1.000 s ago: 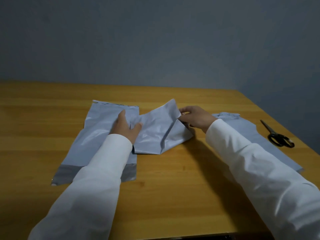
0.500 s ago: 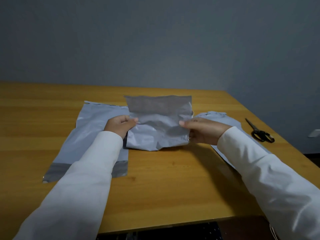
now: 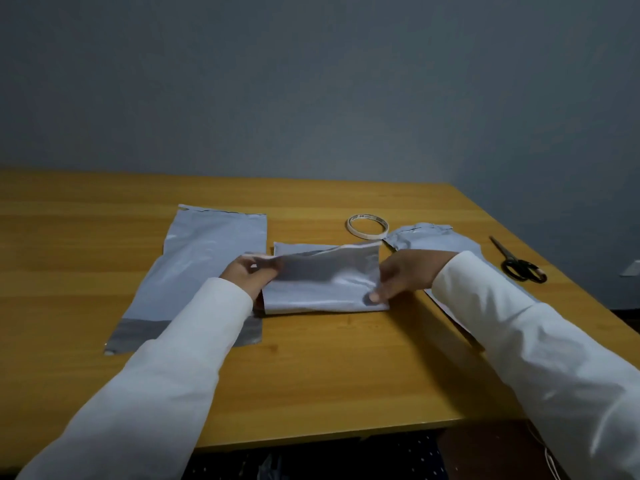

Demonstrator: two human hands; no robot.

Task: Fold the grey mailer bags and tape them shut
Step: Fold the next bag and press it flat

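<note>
Head view: you are midway through folding one grey mailer bag (image 3: 322, 285) at the middle of the table (image 3: 329, 368), its top flap half turned over and no tape on it yet. Your left hand (image 3: 247, 277) pinches the bag's left edge; your right hand (image 3: 401, 278) grips its right edge, thumb on top. Two more mailer bags lie flat and unfolded, one left of it (image 3: 194, 271), one right (image 3: 433, 242). The tape roll (image 3: 367, 226) waits just behind it; scissors (image 3: 519, 266) lie well to its right.
</note>
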